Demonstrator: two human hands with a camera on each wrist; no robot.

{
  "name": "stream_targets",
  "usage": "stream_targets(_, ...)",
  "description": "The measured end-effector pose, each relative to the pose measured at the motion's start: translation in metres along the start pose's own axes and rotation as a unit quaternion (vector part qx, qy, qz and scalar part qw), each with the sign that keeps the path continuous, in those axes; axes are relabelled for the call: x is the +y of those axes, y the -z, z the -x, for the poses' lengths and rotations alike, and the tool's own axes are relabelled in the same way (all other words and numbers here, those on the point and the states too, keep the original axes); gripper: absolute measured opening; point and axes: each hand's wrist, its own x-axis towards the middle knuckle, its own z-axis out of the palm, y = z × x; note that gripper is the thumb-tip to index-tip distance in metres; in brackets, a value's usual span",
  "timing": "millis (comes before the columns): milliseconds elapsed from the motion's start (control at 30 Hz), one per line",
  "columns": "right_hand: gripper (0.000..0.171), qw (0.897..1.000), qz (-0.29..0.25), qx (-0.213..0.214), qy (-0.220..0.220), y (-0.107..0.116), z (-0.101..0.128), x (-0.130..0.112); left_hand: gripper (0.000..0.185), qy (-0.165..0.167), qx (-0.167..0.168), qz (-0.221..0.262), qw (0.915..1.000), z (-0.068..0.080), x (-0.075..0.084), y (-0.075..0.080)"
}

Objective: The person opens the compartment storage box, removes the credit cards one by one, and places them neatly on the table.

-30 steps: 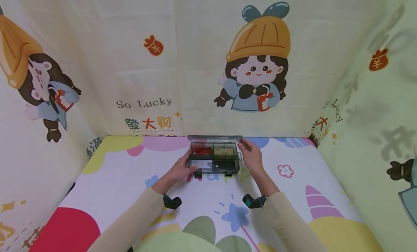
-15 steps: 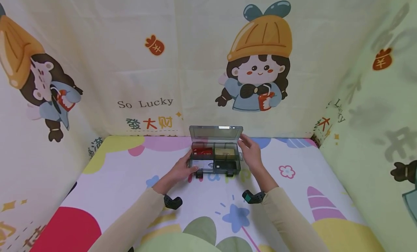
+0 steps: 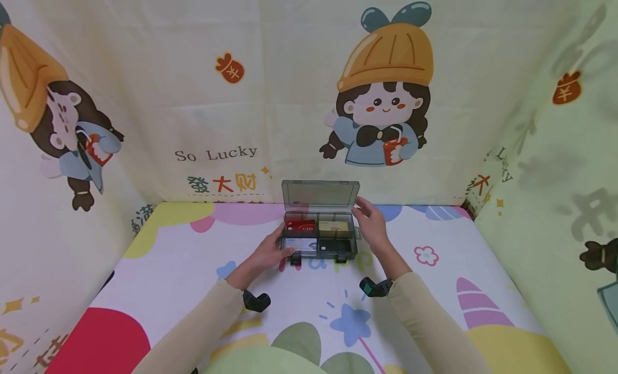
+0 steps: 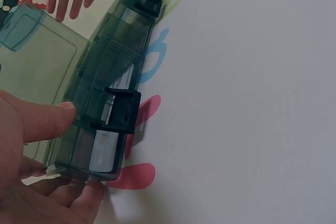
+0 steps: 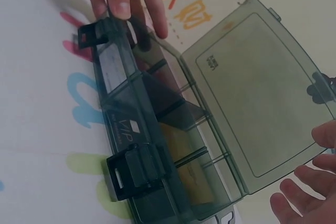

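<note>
A translucent dark plastic compartment box (image 3: pixel 316 255) rests on the tabletop, its two front latches (image 4: pixel 125 109) undone and its lid (image 3: pixel 320 194) raised almost upright. In its compartments stand a red card (image 3: pixel 296 228) marked VIP, a gold card (image 3: pixel 333 229), a white card (image 3: pixel 300 245) and a black card (image 3: pixel 335 246). My left hand (image 3: pixel 263 254) grips the box's left end, thumb at the front and fingers around the side. At the lid's right edge is my right hand (image 3: pixel 373 226), fingers loosely extended, its thumb overlapping the edge in the right wrist view.
The table is covered with a colourful printed cloth (image 3: pixel 289 309). Close behind the box, a printed fabric wall (image 3: pixel 289 122) rises, with more fabric (image 3: pixel 541 202) on the right side. Small black devices (image 3: pixel 256 301) are worn on both wrists.
The lid has swung up and back from nearly level to almost upright, with my right hand rising slightly beside its edge. My left hand has kept its hold on the box.
</note>
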Motion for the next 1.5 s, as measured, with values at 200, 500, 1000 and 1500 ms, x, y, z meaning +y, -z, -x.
stream_targets(200,0.05,1.0,0.004,-0.009,-0.001,0.0,-0.008,0.005,0.083,-0.002,0.002,-0.002,1.0,-0.001,-0.002,0.0)
stream_targets(500,0.052,1.0,0.008,-0.024,-0.006,0.001,-0.012,0.009,0.085,0.005,0.004,-0.008,0.9999,0.002,-0.002,-0.002)
stream_targets(1000,0.055,0.999,0.004,-0.043,-0.02,-0.002,-0.026,0.017,0.085,0.002,0.004,-0.006,1.0,-0.002,-0.002,0.001)
stream_targets(1500,0.049,0.999,0.031,-0.038,-0.002,-0.003,-0.017,0.019,0.085,0.006,0.005,-0.012,0.9999,-0.003,-0.003,0.002)
